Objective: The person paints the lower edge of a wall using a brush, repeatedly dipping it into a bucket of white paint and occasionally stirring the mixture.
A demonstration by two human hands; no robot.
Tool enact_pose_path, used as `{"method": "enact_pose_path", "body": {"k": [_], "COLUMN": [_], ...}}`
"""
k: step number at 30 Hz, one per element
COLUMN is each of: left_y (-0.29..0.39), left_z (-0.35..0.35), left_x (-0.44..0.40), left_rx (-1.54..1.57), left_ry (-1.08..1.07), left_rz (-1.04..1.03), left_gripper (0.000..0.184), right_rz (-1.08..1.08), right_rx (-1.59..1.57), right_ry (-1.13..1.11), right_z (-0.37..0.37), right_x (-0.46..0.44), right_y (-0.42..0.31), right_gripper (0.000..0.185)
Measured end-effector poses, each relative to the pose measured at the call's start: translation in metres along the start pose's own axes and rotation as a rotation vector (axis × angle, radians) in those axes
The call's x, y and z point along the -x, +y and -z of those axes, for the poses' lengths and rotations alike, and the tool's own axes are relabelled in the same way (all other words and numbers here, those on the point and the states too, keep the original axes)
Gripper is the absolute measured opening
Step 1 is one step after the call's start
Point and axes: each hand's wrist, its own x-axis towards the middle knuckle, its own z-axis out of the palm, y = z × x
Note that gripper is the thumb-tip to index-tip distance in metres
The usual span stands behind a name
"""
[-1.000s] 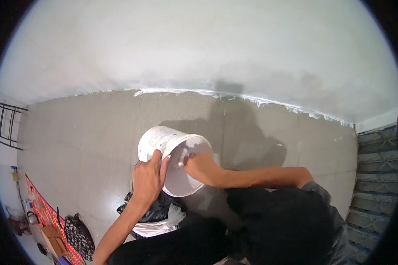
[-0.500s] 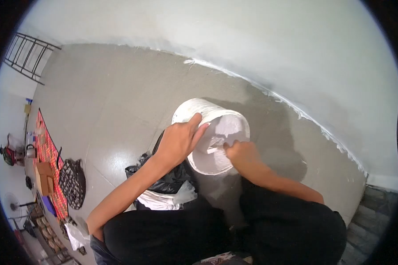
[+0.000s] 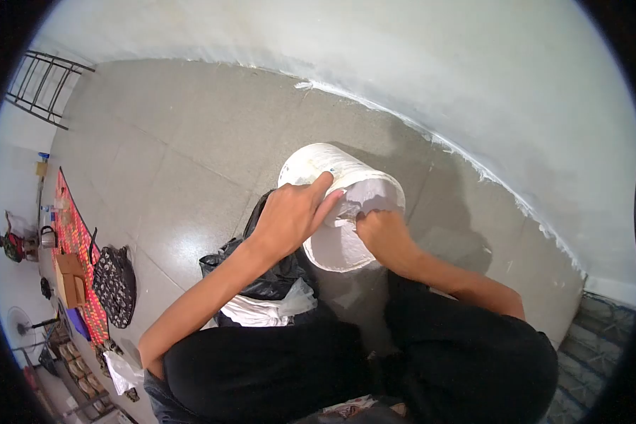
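A white bucket (image 3: 311, 161) lies tilted over on the floor, its mouth turned toward me and its inner wall coated with pale, wet-looking material. My left hand (image 3: 290, 215) grips the bucket's near-left rim, thumb and fingers closed at the edge. Inside the mouth is my right hand (image 3: 385, 237), its fingers curled in a closed grip near the pale coating. What those fingers hold, if anything, is hidden. Left of the bucket, beneath my left forearm, sits a black plastic bag (image 3: 279, 283) with white folded material (image 3: 254, 312) beside it.
A white wall (image 3: 431, 63) meets the tiled floor (image 3: 184, 141) along a ragged white strip (image 3: 396, 120). To the left are a red patterned mat (image 3: 74, 219), a black patterned bag (image 3: 114, 286), a cardboard box (image 3: 71, 279) and a metal rack (image 3: 42, 85).
The bucket's far end sits slightly higher in view, with its mouth a little further right. My right hand has moved slightly up and inward; my left hand keeps its hold on the rim.
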Motion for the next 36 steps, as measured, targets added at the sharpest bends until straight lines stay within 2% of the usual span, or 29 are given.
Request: {"method": "enact_pose_path", "body": {"k": [2,5,8,11,14,17,23,26,29,32,35,36], "left_y": [-0.001,0.001,-0.012,-0.028,-0.042,-0.049,-0.052,-0.048,-0.038,-0.032,-0.03,-0.028], "left_z": [-0.002,-0.001,0.001,0.001,0.001,0.001,0.006,0.007,0.006,0.005,0.003,0.004], "left_x": [0.0,-0.001,-0.007,-0.01,-0.015,-0.017,-0.014,-0.011,-0.009,-0.009,-0.008,-0.008], "left_rx": [0.001,-0.037,-0.077,-0.021,0.059,0.01,0.035,0.024,-0.002,-0.011,-0.011,-0.009], "left_ry": [0.011,-0.009,0.022,0.057,0.066,0.072,0.049,0.036,0.053,0.046,0.037,0.01], "left_rz": [-0.012,0.007,0.008,0.001,-0.002,0.03,0.097,0.078,0.025,0.005,0.002,0.013], "left_gripper": [0.025,0.025,0.025,0.026,0.028,0.029,0.031,0.03,0.03,0.029,0.029,0.028], "right_rz": [0.0,0.103,-0.075,-0.158,-0.139,-0.005,-0.081,0.038,0.129,0.232,0.097,0.057], "right_rx": [-0.006,-0.006,-0.041,0.141,0.161,0.123,0.031,-0.052,0.132,0.172,0.075,0.086], "right_ry": [-0.002,0.119,0.007,0.24,0.275,0.212,0.06,0.226,0.103,-0.047,0.069,0.033], "right_z": [-0.007,0.0,0.052,0.041,0.015,0.005,0.02,0.038,0.022,0.012,0.02,0.027], "right_x": [-0.004,-0.015,-0.017,-0.026,-0.042,-0.042,-0.032,-0.031,-0.036,-0.029,-0.023,-0.023], "right_y": [0.001,-0.003,0.002,-0.007,-0.001,0.002,-0.006,-0.008,-0.012,-0.01,-0.009,-0.009], "right_gripper": [0.008,0.009,0.009,0.008,0.007,0.006,0.007,0.008,0.016,0.016,0.008,0.008]}}
